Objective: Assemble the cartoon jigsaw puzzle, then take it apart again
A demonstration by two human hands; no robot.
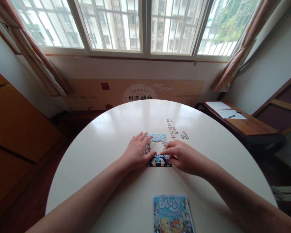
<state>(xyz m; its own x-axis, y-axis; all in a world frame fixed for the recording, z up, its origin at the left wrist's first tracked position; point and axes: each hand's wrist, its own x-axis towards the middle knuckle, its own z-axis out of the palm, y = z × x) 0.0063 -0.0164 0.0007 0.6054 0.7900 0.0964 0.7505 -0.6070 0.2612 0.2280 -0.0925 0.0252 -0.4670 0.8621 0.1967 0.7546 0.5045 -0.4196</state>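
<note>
The puzzle (158, 161) is lying flat on the bench (92, 155), between the two hands, and a big hole is showing in its middle. The left hand (138, 150) is spreading its fingers over the left side, and its thumb is reaching to the low edge of the hole. The right hand (184, 156) is curling, with a finger pointing at that same edge; I cannot tell if it is pinching a piece. If the left hand is pushing sideways, the joined bits could be popping apart, because the ring is looking thin. If a bit is sitting crooked, hard poking could be bending it. The loose pieces (174, 129) are lying near, past the right hand, so a bump could be scattering them.
</note>
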